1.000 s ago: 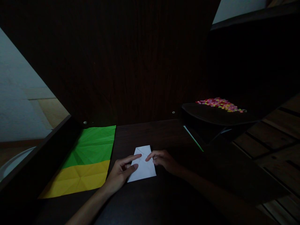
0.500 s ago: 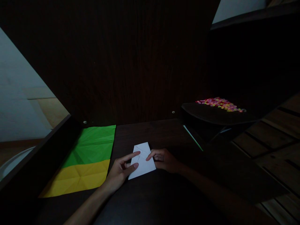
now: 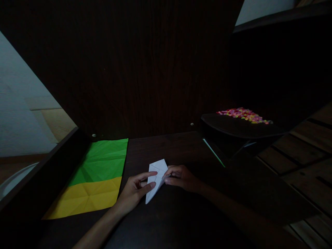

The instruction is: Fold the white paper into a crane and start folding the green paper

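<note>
A folded white sheet of paper (image 3: 155,178) is held between my hands just above the dark tabletop, its right side bent up and its lower end narrowed. My left hand (image 3: 136,188) grips the left edge, with thumb and forefinger on the near face and the other fingers partly hidden behind. On the right edge, the thumb and forefinger of my right hand (image 3: 181,178) pinch the paper. Creases cross its upper part.
Left of my hands lie a green paper sheet (image 3: 103,159) and a yellow paper sheet (image 3: 85,199), both creased. A thin green-white strip (image 3: 214,152) rests to the right. Farther right, several small colourful pieces (image 3: 243,114) are heaped on a dark raised surface (image 3: 241,129). A dark panel (image 3: 145,69) rises behind.
The white paper has gone from lying flat to having its right side bent up, so it looks narrower. My right hand's thumb and forefinger have closed on that edge; my left hand shifted slightly right.
</note>
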A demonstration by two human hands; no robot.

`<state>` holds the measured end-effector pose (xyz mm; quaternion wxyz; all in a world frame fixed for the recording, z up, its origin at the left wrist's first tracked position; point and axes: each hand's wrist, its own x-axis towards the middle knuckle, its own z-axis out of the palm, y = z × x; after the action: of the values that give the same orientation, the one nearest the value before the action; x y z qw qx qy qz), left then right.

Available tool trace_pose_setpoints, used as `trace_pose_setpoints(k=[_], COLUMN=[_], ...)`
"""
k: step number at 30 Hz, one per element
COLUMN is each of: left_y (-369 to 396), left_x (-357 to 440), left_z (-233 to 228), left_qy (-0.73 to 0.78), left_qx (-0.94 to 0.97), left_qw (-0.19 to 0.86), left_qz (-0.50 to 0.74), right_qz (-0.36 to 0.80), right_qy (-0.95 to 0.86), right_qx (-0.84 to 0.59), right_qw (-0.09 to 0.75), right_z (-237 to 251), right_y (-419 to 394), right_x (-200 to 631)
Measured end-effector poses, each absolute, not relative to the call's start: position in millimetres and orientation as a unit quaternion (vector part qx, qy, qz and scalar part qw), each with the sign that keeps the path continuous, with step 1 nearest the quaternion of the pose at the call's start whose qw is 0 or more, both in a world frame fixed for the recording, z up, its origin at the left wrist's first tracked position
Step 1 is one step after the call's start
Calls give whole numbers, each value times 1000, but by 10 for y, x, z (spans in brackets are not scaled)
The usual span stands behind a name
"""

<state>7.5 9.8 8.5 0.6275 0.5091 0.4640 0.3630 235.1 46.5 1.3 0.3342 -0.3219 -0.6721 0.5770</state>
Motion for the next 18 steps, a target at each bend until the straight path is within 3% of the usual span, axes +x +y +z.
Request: trace_pose_setpoints(k=[18], left_y=[74], left_x=[151], left_z=[60], left_qy=[441], left_qx=[517], left_qw=[641], left_qz=[357], right_qz=[614], right_qy=[-581], right_qx=[-358], right_qw=[397], right_z=[-3], right_y=[375], right_x=[2201])
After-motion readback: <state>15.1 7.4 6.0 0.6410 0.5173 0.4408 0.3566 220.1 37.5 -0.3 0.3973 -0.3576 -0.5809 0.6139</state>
